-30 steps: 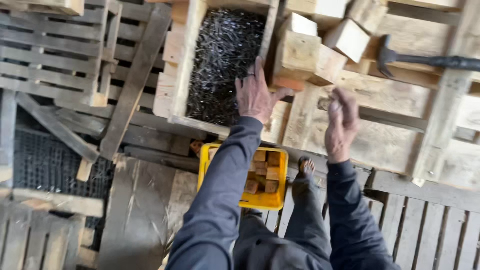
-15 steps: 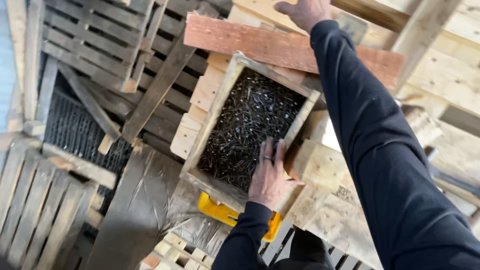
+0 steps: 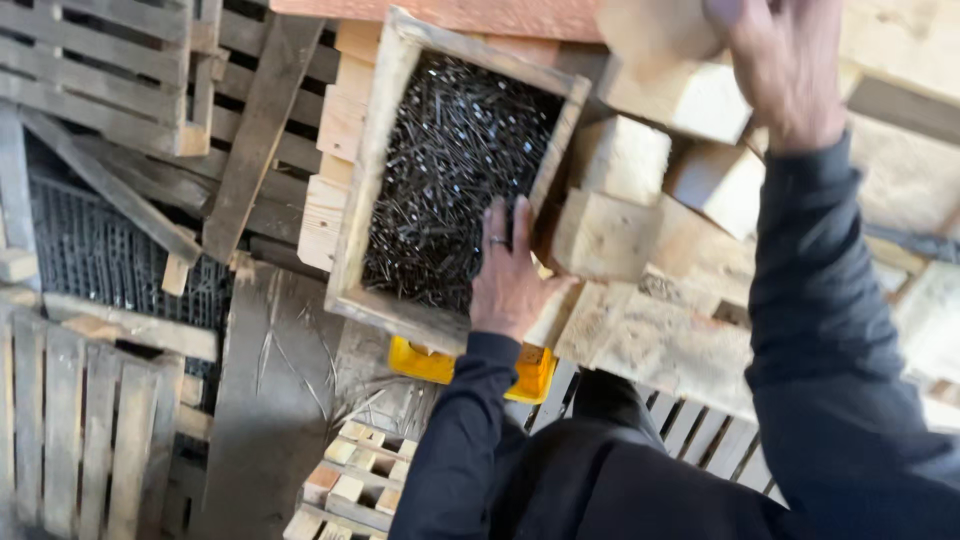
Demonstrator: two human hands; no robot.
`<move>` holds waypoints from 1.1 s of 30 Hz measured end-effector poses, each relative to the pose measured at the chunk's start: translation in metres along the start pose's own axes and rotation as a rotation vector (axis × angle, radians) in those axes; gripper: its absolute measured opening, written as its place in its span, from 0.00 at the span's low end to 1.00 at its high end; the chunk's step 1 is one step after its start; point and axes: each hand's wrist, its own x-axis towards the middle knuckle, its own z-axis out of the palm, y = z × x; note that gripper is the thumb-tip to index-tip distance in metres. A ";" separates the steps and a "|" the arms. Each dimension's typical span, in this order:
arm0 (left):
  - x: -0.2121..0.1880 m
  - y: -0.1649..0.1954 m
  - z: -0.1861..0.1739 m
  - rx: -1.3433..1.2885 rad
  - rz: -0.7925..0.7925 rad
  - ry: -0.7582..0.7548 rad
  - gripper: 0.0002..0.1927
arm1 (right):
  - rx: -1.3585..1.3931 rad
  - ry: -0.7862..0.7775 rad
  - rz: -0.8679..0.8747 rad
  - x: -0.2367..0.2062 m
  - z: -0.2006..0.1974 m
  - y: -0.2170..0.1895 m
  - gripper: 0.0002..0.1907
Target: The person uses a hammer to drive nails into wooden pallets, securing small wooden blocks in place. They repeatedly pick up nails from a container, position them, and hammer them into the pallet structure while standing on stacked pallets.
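Observation:
An open wooden box (image 3: 362,200) full of dark nails (image 3: 450,170) lies tilted on stacked timber. My left hand (image 3: 510,275), a ring on one finger, rests flat at the box's near right corner with its fingertips on the nails. My right hand (image 3: 785,70) is raised at the upper right, blurred, beside a pale wooden block (image 3: 655,30); whether it grips that block is unclear. More cut wooden blocks (image 3: 620,160) sit just right of the box. Both arms are in dark sleeves.
A yellow plastic crate (image 3: 440,365) peeks out under the box. Wooden pallets (image 3: 90,420) lie at the left, a loose plank (image 3: 260,130) leans across them, and a black grid mat (image 3: 90,260) shows between. A reddish board (image 3: 450,12) crosses the top.
The view has closed in on the nail box. My left hand stays at its near right corner. My right arm has come back from the reddish board toward the wooden blocks.

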 end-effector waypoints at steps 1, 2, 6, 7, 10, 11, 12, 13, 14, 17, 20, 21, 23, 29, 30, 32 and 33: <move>-0.001 0.002 -0.001 0.011 0.012 0.022 0.66 | 0.069 0.016 0.020 -0.035 -0.013 -0.016 0.15; -0.002 0.004 -0.002 0.025 0.035 0.054 0.66 | 0.130 0.046 0.036 -0.064 -0.021 -0.034 0.16; -0.013 0.006 0.000 -0.119 -0.039 -0.047 0.70 | 0.415 0.321 0.259 -0.178 -0.042 -0.106 0.27; -0.017 0.004 0.003 -0.126 -0.002 0.002 0.71 | 0.458 0.385 0.282 -0.216 -0.051 -0.124 0.28; -0.031 -0.007 0.015 -0.160 0.117 0.094 0.73 | 0.515 0.536 0.434 -0.355 -0.059 -0.189 0.27; -0.034 -0.012 0.020 -0.188 0.188 0.117 0.72 | 0.495 0.545 0.546 -0.408 -0.057 -0.214 0.24; -0.036 -0.017 0.024 -0.229 0.253 0.142 0.72 | 0.401 0.498 0.714 -0.461 -0.050 -0.244 0.19; -0.037 -0.022 0.029 -0.277 0.248 0.138 0.70 | 0.315 0.434 0.870 -0.510 -0.037 -0.272 0.19; -0.037 -0.025 0.032 -0.329 0.234 0.151 0.68 | 0.402 0.429 1.008 -0.555 -0.019 -0.301 0.16; -0.039 -0.036 0.031 -0.328 0.426 0.374 0.65 | 0.588 0.370 1.211 -0.660 0.054 -0.379 0.20; -0.073 -0.046 0.035 -0.348 0.711 0.471 0.59 | 0.539 0.175 1.299 -0.747 0.108 -0.427 0.20; -0.095 -0.054 0.046 -0.468 0.825 0.465 0.53 | 0.458 0.133 1.281 -0.777 0.115 -0.435 0.20; -0.156 -0.078 0.071 -0.251 0.828 0.441 0.40 | 0.862 0.681 1.487 -0.830 0.122 -0.441 0.20; -0.383 -0.152 0.233 -0.764 0.409 -0.402 0.15 | 0.718 0.783 1.910 -0.929 0.119 -0.458 0.17; -0.413 -0.158 0.254 -0.892 0.278 -0.612 0.18 | 0.656 0.645 1.977 -0.939 0.116 -0.460 0.20; -0.457 -0.166 0.283 -0.567 0.214 -0.751 0.20 | 0.644 0.578 1.999 -0.956 0.115 -0.463 0.20; -0.469 -0.166 0.293 -0.549 0.197 -0.881 0.23 | 0.601 0.562 1.956 -0.966 0.114 -0.462 0.20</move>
